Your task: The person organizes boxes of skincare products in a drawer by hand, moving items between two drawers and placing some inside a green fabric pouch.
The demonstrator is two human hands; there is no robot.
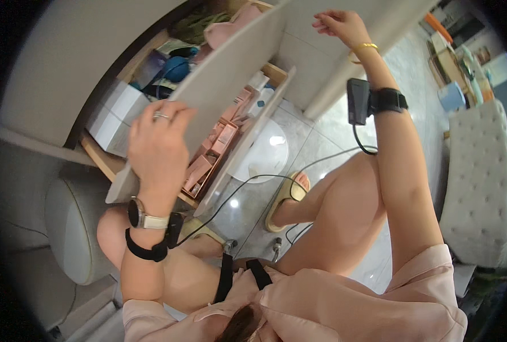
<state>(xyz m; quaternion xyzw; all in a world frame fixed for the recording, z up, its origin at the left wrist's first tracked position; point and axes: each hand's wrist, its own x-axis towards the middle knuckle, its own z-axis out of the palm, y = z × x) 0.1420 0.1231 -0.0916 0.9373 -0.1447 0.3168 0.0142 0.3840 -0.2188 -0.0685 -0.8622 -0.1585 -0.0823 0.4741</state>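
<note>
Over the top edge of the pale upper drawer front [239, 60], my left hand [161, 139] bends its fingers, closed on that edge; the fingertips are partly hidden. It wears a ring, and a watch [142, 215] sits on the wrist. My right hand [342, 27] is raised at the far side, beyond the drawers, its fingers loosely bent and apart with nothing visible in them. Inside the pulled-out upper drawer are a white box [116, 117], a blue round item [175, 69] and a pink item [233, 25]. The lower drawer, also out, holds pink boxes [225, 137] in a tray.
A white round object [262, 151] lies on the tiled floor beside the lower drawer. Black cables [253, 178] run from my wrist devices across my legs. A tufted pale bench [479, 182] stands at the right; a rounded grey seat [71, 228] is at the left.
</note>
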